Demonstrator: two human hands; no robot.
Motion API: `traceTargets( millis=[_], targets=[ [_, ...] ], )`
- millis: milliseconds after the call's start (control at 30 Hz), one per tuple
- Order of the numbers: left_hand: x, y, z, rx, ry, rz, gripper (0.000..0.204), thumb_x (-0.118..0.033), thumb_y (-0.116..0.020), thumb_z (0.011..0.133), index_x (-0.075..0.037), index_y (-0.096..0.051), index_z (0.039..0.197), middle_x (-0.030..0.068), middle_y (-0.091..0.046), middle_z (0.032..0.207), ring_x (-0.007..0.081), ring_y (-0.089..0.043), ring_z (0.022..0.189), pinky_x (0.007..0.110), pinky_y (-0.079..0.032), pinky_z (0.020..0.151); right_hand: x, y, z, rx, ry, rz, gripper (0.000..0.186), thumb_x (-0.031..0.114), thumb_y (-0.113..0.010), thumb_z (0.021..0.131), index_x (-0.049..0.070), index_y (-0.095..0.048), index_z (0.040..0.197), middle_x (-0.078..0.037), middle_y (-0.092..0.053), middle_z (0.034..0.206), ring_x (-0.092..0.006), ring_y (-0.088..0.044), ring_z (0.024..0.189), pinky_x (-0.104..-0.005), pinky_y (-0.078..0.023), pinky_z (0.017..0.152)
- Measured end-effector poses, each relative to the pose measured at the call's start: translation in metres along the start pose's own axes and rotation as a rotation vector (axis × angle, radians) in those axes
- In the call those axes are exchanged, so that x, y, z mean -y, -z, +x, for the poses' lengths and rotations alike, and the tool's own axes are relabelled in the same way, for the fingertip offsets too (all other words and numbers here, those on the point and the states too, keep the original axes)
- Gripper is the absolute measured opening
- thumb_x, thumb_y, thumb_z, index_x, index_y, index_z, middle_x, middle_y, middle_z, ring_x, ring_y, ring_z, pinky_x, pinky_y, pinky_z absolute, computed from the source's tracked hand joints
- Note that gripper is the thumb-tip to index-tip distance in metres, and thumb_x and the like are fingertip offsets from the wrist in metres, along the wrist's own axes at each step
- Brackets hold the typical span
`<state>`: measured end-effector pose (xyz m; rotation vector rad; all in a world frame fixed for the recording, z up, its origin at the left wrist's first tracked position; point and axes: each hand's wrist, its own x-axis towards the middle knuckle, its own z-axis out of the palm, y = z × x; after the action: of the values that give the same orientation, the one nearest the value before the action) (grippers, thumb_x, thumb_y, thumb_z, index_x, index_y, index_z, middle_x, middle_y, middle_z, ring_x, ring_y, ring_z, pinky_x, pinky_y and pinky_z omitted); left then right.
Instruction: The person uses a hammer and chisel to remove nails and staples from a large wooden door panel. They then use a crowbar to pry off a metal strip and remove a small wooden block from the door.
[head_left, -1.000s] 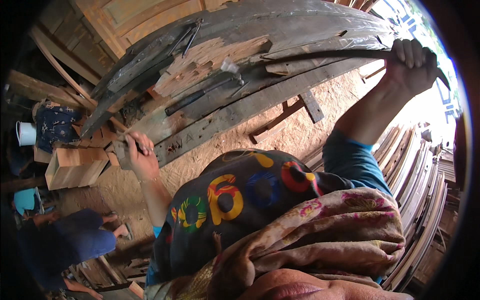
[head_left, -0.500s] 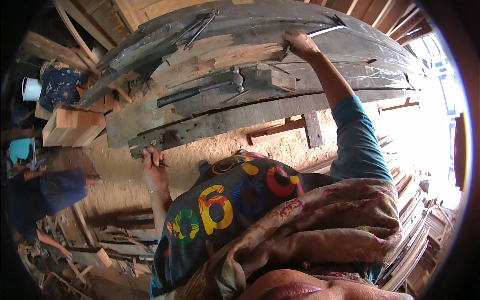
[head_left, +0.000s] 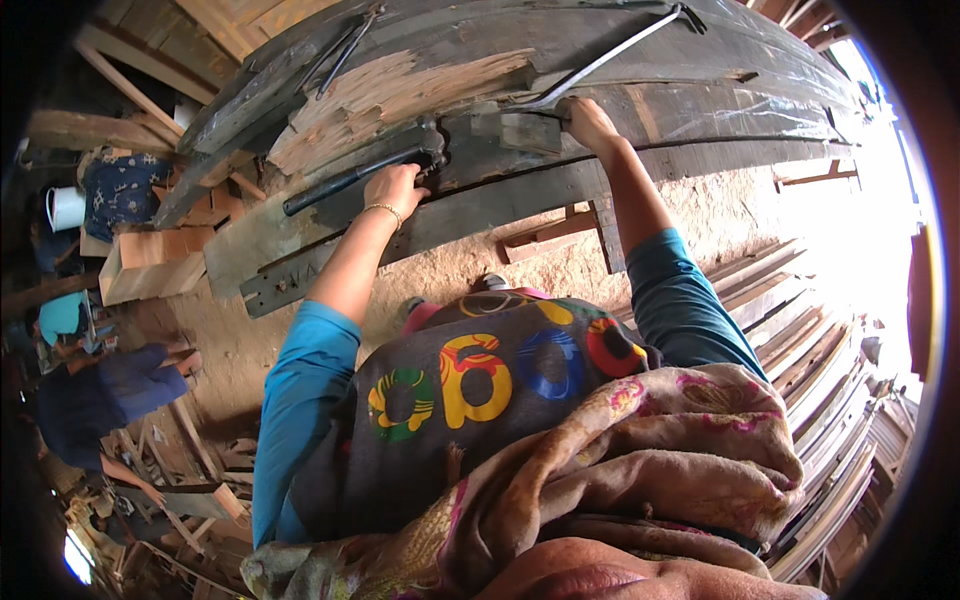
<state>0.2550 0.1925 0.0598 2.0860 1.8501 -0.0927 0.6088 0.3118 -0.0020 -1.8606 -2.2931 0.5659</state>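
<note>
Left hand [head_left: 395,187] fingers clamped on dark clamp handle [head_left: 345,180] (metal, lying along the curved planks [head_left: 640,60]). Right hand [head_left: 588,118] fingers curled around thin steel rod [head_left: 610,55], just above block [head_left: 515,130].

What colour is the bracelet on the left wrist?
Gold; the thin bracelet sits just below the left hand, clearest in the head view.

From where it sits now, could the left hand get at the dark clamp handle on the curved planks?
Probably yes. The left hand already rests against the dark clamp handle on the curved planks, with nothing between them. The right hand is further along, by the thin metal rod.
</note>
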Motion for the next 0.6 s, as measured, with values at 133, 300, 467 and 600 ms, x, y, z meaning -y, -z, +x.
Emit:
traceTargets(
  millis=[133,300,467,600],
  targets=[
    [0.007,-0.011,0.011,0.008,-0.062,0.014,0.028,-0.028,-0.073,0.073,-0.009,-0.063,0.092,0.0153,-0.065,0.092,0.0323,-0.061,0.093,0.043,-0.049,0.075,0.029,0.039,-0.034,0.083,-0.093,-0.110,0.021,0.007,-0.050,0.080,0.003,-0.065,0.094,-0.021,-0.064,0.098,-0.0364,-0.061,0.096,-0.0439,-0.049,0.078],
    [0.016,-0.003,0.011,0.032,-0.109,0.055,0.023,-0.026,-0.071,0.076,-0.008,-0.063,0.088,0.0163,-0.064,0.090,0.0339,-0.061,0.089,0.043,-0.047,0.073,0.028,0.069,-0.101,-0.122,-0.119,-0.083,0.023,0.005,-0.047,0.083,0.004,-0.064,0.099,-0.022,-0.063,0.099,-0.0371,-0.062,0.094,-0.0430,-0.050,0.080],
    [0.025,0.025,0.002,-0.001,-0.201,-1.027,0.017,-0.022,-0.060,0.089,-0.007,-0.055,0.084,-0.0010,-0.054,0.069,0.0084,-0.050,0.063,0.023,-0.040,0.053,0.030,0.045,-0.219,-0.285,-0.322,0.468,0.029,0.008,-0.052,0.082,0.010,-0.065,0.109,-0.018,-0.066,0.086,-0.0303,-0.065,0.082,-0.0383,-0.049,0.071],
    [-0.060,0.051,-0.054,0.436,-0.298,-1.471,0.017,-0.027,-0.053,0.095,-0.012,-0.052,0.087,-0.0027,-0.052,0.080,0.0009,-0.040,0.058,0.014,-0.028,0.044,0.076,-0.005,-0.285,-0.217,-0.378,1.114,0.024,0.012,-0.051,0.088,-0.001,-0.060,0.106,-0.007,-0.064,0.080,-0.0125,-0.060,0.068,-0.0289,-0.051,0.060]
  ],
)
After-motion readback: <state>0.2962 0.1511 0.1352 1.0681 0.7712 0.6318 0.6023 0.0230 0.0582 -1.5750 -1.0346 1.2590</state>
